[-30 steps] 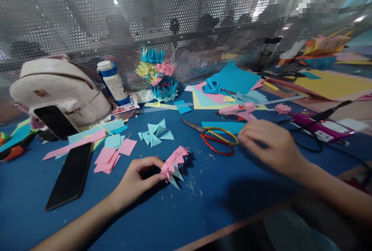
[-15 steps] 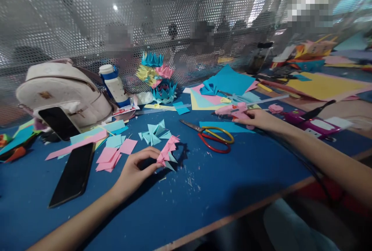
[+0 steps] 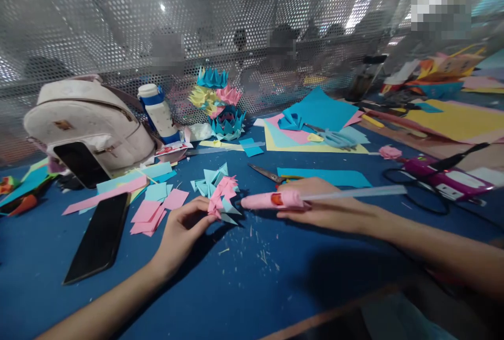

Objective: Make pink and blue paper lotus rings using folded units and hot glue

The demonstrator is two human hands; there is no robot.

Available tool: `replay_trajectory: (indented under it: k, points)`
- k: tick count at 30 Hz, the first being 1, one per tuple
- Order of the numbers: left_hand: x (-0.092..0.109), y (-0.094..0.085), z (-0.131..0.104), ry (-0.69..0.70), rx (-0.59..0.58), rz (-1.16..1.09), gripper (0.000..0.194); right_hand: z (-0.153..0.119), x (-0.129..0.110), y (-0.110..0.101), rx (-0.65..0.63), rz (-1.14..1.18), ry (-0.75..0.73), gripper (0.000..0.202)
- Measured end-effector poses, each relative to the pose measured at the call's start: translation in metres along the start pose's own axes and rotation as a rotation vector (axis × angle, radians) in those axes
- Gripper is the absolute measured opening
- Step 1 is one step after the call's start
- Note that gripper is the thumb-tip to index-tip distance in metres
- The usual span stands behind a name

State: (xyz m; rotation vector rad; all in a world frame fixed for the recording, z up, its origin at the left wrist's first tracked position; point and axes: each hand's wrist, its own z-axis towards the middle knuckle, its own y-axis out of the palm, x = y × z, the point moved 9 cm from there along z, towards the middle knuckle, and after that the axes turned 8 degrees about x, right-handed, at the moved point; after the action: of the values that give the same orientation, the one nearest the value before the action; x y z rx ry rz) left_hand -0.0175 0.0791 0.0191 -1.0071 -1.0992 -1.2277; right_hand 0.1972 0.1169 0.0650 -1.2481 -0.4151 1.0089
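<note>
Between thumb and fingers, my left hand (image 3: 181,230) pinches a folded paper piece (image 3: 223,195), pink with pale blue points. Just behind it lies a light blue folded paper piece (image 3: 208,181). My right hand (image 3: 318,206) is wrapped round a pink glue gun (image 3: 271,200), its nozzle pointing left, close to the pink piece but apart from it. A clear glue stick (image 3: 362,192) sticks out of the gun's back end. Beyond my right hand lie scissors (image 3: 264,172), their handles mostly covered by the hand.
Pink paper squares (image 3: 147,216) and a black phone (image 3: 98,237) lie to the left. A backpack (image 3: 86,114), a bottle (image 3: 157,114) and a paper flower stack (image 3: 220,101) stand at the back. Coloured sheets (image 3: 323,109) and a purple power strip (image 3: 444,178) are at the right.
My right hand has lifted the glue gun and brought it left and nearer, towards the pink and blue piece. My left hand has kept its pinch and tilted the piece slightly.
</note>
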Motion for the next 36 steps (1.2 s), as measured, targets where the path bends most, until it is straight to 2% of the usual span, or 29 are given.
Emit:
replay_trajectory:
  k: [2,6,11,14,18,26,36]
  points:
    - [-0.001,-0.001,0.0,-0.004,0.0,0.004,0.005,0.01,-0.006,0.011,-0.002,0.049,-0.011,0.036]
    - [-0.003,0.0,0.0,0.004,-0.015,0.022,0.005,0.019,0.005,0.027,0.039,0.103,0.036,0.032]
    - [-0.004,0.002,0.001,0.015,-0.048,0.028,0.007,0.012,0.023,0.049,-0.055,0.22,0.191,0.04]
    - [-0.004,0.001,0.001,0.027,-0.054,0.028,0.009,0.008,0.029,0.055,-0.103,0.268,0.274,0.041]
    - [-0.005,0.001,0.0,0.03,-0.062,0.028,0.01,0.007,0.033,0.057,-0.133,0.284,0.327,0.041]
    - [-0.006,0.0,0.0,0.043,-0.06,0.037,0.011,0.006,0.034,0.058,-0.13,0.301,0.329,0.041]
    - [-0.006,-0.001,0.001,0.057,-0.05,0.041,0.012,0.006,0.034,0.047,-0.087,0.201,0.307,0.041]
